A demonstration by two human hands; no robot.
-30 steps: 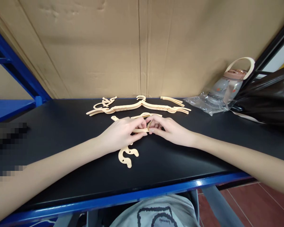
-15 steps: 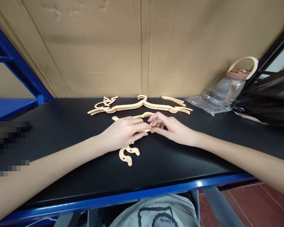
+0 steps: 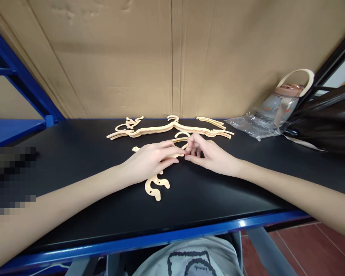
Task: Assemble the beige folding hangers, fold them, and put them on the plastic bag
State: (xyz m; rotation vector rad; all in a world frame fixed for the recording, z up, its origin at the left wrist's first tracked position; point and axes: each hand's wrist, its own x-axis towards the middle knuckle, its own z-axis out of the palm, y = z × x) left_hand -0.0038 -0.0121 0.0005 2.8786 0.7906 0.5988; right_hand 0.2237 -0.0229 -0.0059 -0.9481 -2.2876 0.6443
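1. Head view, only angle here. Left hand (image 3: 153, 157): palm down, long fingers laid over a pale hanger part (image 3: 178, 155) with the thumb on the near side, so it's gripping that one. The part sits low over the middle of the table, mostly covered by the hand.
2. Right hand (image 3: 205, 154): fingers curled in, thumb and fingertips right by the end of that same part, basically meeting the left fingertips. Can't tell if it's actually pinching anything.
3. Just behind the fingers there's a curved hook (image 3: 183, 133), plus a rounded tip (image 3: 135, 148) poking out past the left hand. Can't tell how those join up, too much is hidden.
4. Nearer the person, a C-shaped piece (image 3: 148, 188) with little holes lies flat on the black tabletop (image 3: 218, 207).
5. Back row: hanger-shaped pieces (image 3: 155, 130) stretched out wide, small hooked bits (image 3: 130, 123) at their left end, thin strips (image 3: 211, 122) behind on the right.
6. Far right: clear bottle (image 3: 278, 107) leaning over, crinkly plastic bag (image 3: 244, 124) beside it, cardboard (image 3: 103, 57) behind everything.
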